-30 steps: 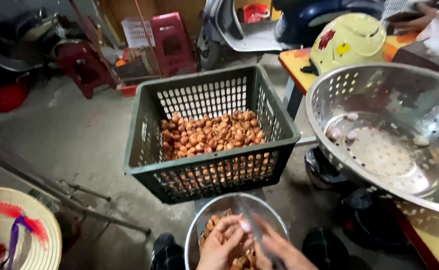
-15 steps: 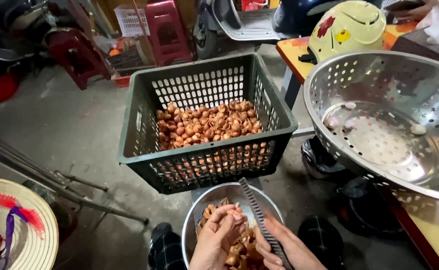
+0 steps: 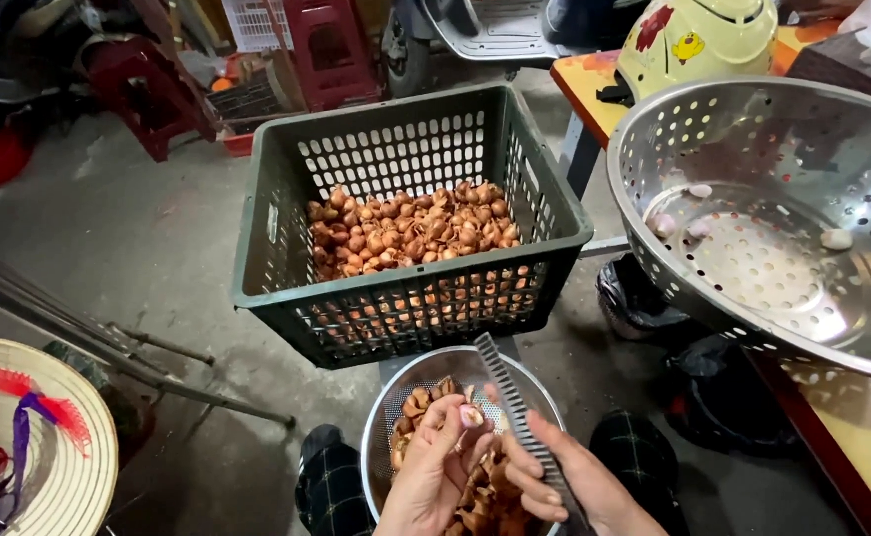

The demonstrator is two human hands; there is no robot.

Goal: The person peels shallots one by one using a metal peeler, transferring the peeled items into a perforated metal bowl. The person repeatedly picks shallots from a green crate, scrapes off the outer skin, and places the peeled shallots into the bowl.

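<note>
Low in the head view, my left hand (image 3: 434,478) pinches a small pale shallot (image 3: 472,415) at its fingertips. My right hand (image 3: 576,488) grips a long grey serrated blade (image 3: 508,399) that points up and away, right beside the shallot. Both hands hover over a small steel bowl (image 3: 396,385) full of brown skins. Beyond it stands a dark green plastic crate (image 3: 275,220) with a layer of unpeeled brown shallots (image 3: 408,233). At the right, a large steel colander (image 3: 654,134) holds a few peeled pale pieces (image 3: 837,238).
The colander rests on an orange table (image 3: 592,87) next to a pale yellow helmet (image 3: 698,35). A woven conical hat (image 3: 29,442) lies at the lower left beside slanting metal rods (image 3: 108,347). Red plastic stools (image 3: 321,45) and a scooter stand at the back on the concrete floor.
My hands have come up higher in the view, and the serrated blade, hidden a second ago, now shows in my right hand. The crate and colander look nearer.
</note>
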